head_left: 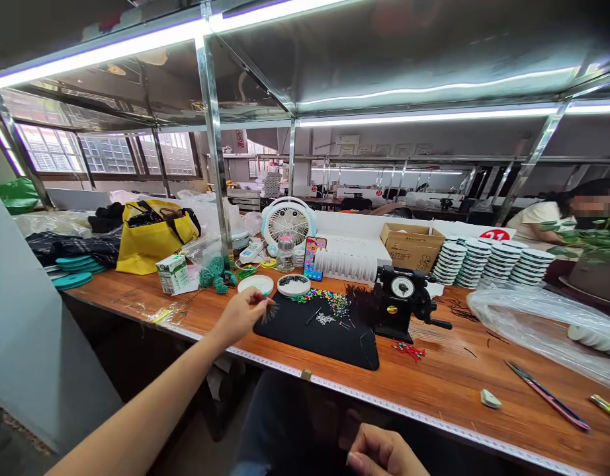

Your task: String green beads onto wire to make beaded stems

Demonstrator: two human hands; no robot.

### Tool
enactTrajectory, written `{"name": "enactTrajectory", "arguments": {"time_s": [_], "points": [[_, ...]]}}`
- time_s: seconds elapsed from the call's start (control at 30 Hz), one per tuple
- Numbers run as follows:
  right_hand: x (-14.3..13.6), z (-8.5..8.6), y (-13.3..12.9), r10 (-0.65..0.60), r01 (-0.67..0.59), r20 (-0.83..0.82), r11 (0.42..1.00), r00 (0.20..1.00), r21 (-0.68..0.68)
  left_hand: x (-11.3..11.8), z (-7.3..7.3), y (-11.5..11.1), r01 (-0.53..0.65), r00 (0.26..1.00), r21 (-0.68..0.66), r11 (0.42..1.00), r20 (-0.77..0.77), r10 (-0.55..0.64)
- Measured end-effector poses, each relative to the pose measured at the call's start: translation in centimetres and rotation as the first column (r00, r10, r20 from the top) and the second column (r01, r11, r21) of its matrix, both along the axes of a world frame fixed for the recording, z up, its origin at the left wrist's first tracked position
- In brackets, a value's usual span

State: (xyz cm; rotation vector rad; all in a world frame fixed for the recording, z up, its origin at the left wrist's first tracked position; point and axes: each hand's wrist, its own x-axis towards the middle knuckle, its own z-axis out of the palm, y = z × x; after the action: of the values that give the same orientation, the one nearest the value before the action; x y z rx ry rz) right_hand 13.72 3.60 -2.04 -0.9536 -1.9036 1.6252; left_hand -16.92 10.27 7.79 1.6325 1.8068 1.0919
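Observation:
My left hand (243,317) is over the left edge of the black mat (315,337), its fingers pinched on a bunch of thin wires that fan out over the mat. Just behind it lies a white dish (255,285), with a dish of black beads (294,284) beside that. Multicoloured beads (335,301) and a small pile of silvery pieces (325,318) lie on the mat. My right hand (384,453) is low in front of the table edge, fingers curled; whatever it might hold is too small to make out.
A black crank machine (401,301) stands right of the mat. Scissors (548,395) lie at the right. Behind are a phone (315,258), a fan (289,225), a yellow bag (156,238) and stacked spools (476,261). A person (548,215) sits at the far right.

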Motion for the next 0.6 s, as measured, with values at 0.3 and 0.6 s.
{"name": "enactTrajectory", "arguments": {"time_s": [0.3,0.6], "points": [[-1.1,2.2,-0.1,-0.430,0.396,-0.299,0.902,0.852,-0.172,13.7,-6.2,-10.0,0.384,0.365,-0.053,0.922,0.926,-0.099],[-2.2,1.5,-0.8,-0.490,0.448,-0.465,0.870,0.738,-0.206,14.7,-7.1,-10.3,0.391,0.330,-0.042,0.919,0.939,-0.097]]}}
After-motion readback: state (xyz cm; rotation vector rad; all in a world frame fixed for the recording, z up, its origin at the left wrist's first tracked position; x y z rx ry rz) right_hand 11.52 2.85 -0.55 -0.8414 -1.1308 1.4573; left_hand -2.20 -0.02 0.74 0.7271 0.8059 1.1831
